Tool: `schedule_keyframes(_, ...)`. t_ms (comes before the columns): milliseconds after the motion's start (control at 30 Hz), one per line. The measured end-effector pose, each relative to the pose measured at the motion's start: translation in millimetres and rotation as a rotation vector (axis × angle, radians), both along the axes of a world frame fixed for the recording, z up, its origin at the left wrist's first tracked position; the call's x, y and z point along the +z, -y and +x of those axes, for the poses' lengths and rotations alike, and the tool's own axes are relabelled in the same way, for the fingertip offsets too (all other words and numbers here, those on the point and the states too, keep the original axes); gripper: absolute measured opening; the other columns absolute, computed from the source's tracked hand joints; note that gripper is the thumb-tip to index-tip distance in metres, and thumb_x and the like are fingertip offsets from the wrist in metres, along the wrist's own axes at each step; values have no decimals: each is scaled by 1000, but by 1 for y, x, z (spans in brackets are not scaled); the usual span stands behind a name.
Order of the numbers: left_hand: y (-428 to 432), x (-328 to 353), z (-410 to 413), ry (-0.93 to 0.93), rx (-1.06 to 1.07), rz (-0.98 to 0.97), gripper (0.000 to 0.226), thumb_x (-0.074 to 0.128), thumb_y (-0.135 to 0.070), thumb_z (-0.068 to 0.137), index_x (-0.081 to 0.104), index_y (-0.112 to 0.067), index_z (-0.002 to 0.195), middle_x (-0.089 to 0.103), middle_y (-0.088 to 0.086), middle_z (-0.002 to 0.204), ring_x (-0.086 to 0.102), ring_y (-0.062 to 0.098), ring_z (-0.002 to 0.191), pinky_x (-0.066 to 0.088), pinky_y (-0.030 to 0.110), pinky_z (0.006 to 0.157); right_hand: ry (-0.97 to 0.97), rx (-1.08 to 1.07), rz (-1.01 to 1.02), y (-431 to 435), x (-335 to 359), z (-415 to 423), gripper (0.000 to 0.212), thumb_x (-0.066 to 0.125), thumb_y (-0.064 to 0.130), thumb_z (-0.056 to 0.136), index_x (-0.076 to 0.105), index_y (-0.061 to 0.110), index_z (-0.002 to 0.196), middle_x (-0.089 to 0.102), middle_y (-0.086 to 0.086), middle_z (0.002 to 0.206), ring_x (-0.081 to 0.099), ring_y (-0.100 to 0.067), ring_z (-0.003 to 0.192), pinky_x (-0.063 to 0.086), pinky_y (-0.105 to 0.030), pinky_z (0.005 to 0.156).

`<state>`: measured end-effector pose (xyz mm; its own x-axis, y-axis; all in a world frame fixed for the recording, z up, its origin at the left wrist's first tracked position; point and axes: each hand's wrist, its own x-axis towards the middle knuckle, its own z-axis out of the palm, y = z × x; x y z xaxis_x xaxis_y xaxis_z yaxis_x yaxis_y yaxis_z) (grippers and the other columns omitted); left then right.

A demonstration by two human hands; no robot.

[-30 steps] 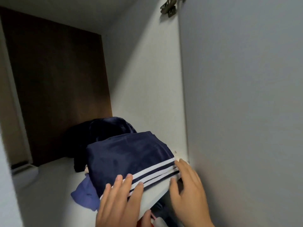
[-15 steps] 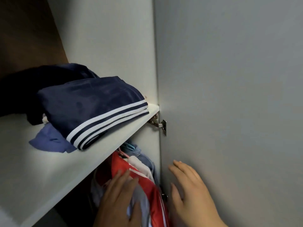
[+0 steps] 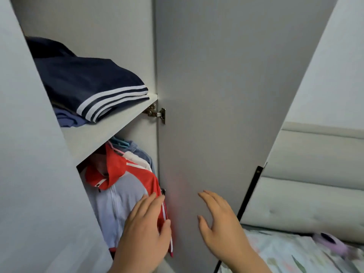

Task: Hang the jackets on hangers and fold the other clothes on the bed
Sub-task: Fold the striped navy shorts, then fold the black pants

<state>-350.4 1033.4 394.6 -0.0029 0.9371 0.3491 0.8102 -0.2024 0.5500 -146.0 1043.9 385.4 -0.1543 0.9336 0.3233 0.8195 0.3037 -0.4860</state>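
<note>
A folded navy garment with white stripes (image 3: 94, 89) lies on the wardrobe shelf (image 3: 102, 134), on top of a blue cloth (image 3: 67, 119). Below the shelf hangs a red and pale grey jacket (image 3: 122, 190) on a hanger, with other hung clothes (image 3: 141, 156) behind it. My left hand (image 3: 145, 231) is flat and empty in front of the jacket's red sleeve; whether it touches the sleeve is unclear. My right hand (image 3: 220, 223) is spread open and empty, close against the inside of the open wardrobe door (image 3: 226, 95).
The left wardrobe door (image 3: 29, 174) stands close on the left. A metal hinge (image 3: 155, 113) joins the right door under the shelf. At the right are a padded headboard (image 3: 315, 184), the bed with a floral sheet (image 3: 295, 255) and a purple item (image 3: 331, 243).
My hands have come down from the folded navy garment on the shelf to the hanging jackets and the door. The view has dropped and swung right, showing the bed.
</note>
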Motion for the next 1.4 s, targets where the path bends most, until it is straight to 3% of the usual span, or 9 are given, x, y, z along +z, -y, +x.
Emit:
schedule_keyframes(200, 33, -3, 2, -18, -91, -56, 58, 65, -31, 89, 45, -28, 144, 39, -10, 152, 26, 11, 145, 24, 32, 118, 13, -131, -29, 66, -1, 25, 55, 56, 28, 95, 42, 27, 147, 41, 13, 148, 33, -3, 137, 6, 3, 103)
schedule_keyframes(433, 42, -16, 51, -84, -287, -108, 59, 74, -21, 82, 55, -19, 138, 50, -2, 145, 40, 22, 139, 29, 36, 115, -46, -266, -48, 103, -18, 71, 52, 57, 26, 94, 44, 31, 145, 40, 23, 141, 21, 23, 123, 10, 5, 101)
schedule_keyframes(533, 39, -29, 77, -186, -428, -123, 57, 74, -16, 81, 58, -19, 136, 50, 0, 145, 41, 25, 139, 30, 36, 113, -67, -348, -83, 110, -31, 91, 53, 57, 26, 95, 43, 31, 146, 39, 23, 143, 22, 17, 126, 9, 5, 101)
schedule_keyframes(667, 23, -39, 118, -223, -645, -165, 51, 61, -23, 92, 49, -33, 141, 28, -16, 155, 23, 9, 146, 7, 13, 111, -131, -474, -138, 122, -45, 126, 53, 56, 29, 96, 40, 33, 147, 38, 21, 148, 26, 13, 131, 8, 5, 101)
schedule_keyframes(767, 7, -41, 154, -214, -776, -226, 50, 59, -28, 94, 46, -38, 141, 21, -26, 150, 19, -3, 140, 8, 9, 106, -136, -563, -178, 131, -48, 155, 52, 54, 30, 97, 40, 32, 147, 38, 20, 149, 27, 7, 135, 6, 7, 99)
schedule_keyframes(1067, -10, -50, 249, -238, -979, -329, 49, 62, -29, 92, 48, -35, 139, 27, -18, 152, 27, 7, 141, 19, 19, 112, -102, -846, -221, 184, -38, 211, 50, 52, 32, 99, 39, 33, 147, 36, 18, 151, 25, 1, 139, 5, 5, 99)
schedule_keyframes(1200, -13, -50, 284, -252, -1109, -381, 46, 66, -24, 89, 55, -29, 134, 36, -13, 150, 37, 12, 138, 27, 28, 113, -124, -1040, -234, 228, -31, 221, 53, 51, 34, 99, 34, 37, 148, 33, 21, 152, 27, -1, 140, 16, -6, 107)
schedule_keyframes(1300, -15, -49, 311, -268, -1189, -391, 44, 68, -19, 88, 58, -26, 130, 42, -6, 150, 41, 16, 136, 30, 31, 112, -112, -1212, -243, 264, -26, 223, 52, 52, 34, 98, 35, 38, 147, 37, 21, 149, 30, -1, 136, 15, -3, 101)
schedule_keyframes(1400, -9, -46, 335, -283, -1300, -382, 44, 70, -18, 87, 61, -26, 129, 46, -5, 147, 48, 18, 129, 36, 34, 107, -103, -1373, -276, 297, -22, 212, 54, 51, 36, 99, 32, 37, 149, 36, 18, 151, 29, -3, 138, 17, -10, 104)
